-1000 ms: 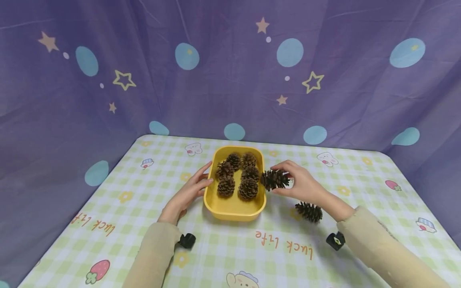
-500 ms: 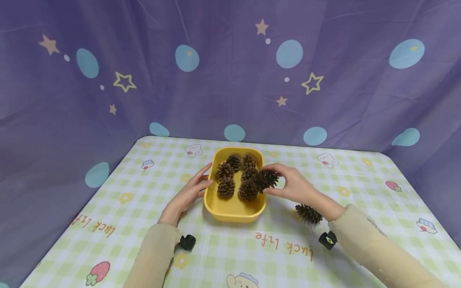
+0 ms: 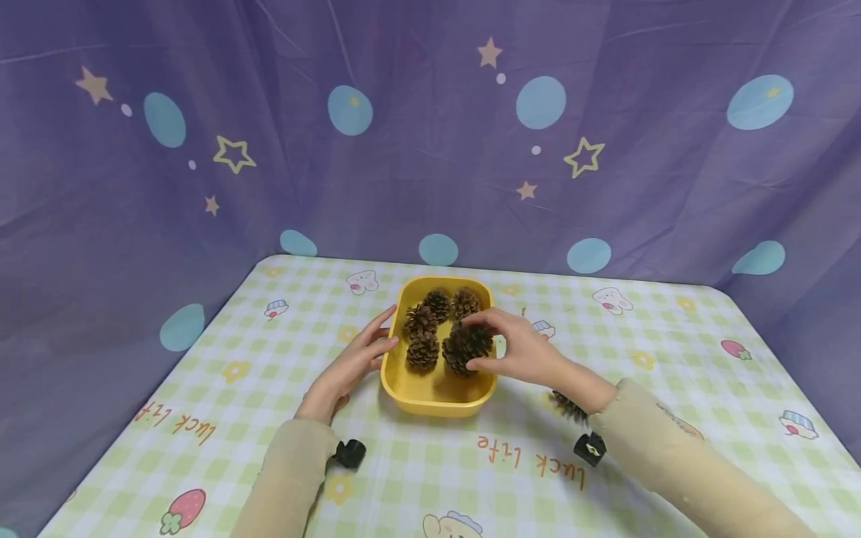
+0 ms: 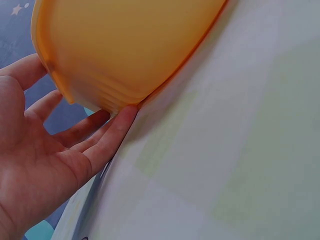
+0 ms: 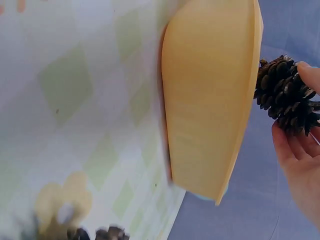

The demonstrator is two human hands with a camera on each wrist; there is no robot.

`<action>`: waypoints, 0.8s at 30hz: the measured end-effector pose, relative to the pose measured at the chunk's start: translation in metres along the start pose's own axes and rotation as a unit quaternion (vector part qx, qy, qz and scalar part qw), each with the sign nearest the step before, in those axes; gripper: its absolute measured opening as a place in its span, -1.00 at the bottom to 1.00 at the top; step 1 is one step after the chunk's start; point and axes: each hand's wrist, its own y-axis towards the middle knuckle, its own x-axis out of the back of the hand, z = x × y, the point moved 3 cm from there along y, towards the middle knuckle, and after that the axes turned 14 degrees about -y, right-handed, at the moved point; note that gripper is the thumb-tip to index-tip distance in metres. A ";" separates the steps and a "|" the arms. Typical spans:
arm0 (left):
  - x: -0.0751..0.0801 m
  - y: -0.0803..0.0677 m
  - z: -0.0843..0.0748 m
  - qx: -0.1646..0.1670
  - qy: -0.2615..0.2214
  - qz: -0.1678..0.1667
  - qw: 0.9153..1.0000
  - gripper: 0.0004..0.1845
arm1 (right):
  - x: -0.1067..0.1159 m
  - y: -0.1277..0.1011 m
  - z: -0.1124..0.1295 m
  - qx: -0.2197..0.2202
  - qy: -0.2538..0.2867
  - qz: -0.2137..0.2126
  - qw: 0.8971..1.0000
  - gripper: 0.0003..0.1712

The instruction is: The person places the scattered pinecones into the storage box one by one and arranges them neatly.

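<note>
A yellow plastic box [image 3: 436, 409] stands on the table with several brown pine cones [image 3: 422, 351] inside. My left hand [image 3: 346, 368] lies against the box's left side; in the left wrist view its extended fingers [image 4: 107, 142] touch the outer wall, low down and near the rim. Over the right part of the box, my right hand [image 3: 528, 353] pinches a dark pine cone [image 5: 285, 95] between thumb and fingers. The right wrist view has this cone above the rim. From the head, it covers the cones below it.
One more pine cone [image 3: 569, 406] lies on the checked tablecloth [image 3: 403, 471], partly hidden by the right forearm. A purple patterned curtain [image 3: 430, 149] hangs behind the table. Each wrist carries a small black camera.
My right hand has moved left with its pine cone, from outside the right rim to over the box. The left hand and the box have stayed in place.
</note>
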 end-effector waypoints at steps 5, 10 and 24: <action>-0.004 -0.006 -0.006 0.001 0.001 0.004 1.000 -0.38 | -0.008 0.004 0.007 0.013 0.012 0.010 1.000 -0.36; -0.004 -0.006 -0.006 0.001 0.002 0.008 1.000 -0.37 | -0.017 0.005 0.013 0.029 0.017 0.024 0.999 -0.40; -0.001 -0.002 -0.002 0.007 -0.002 0.006 1.000 -0.37 | -0.041 0.012 0.023 0.044 -0.012 0.089 0.995 -0.42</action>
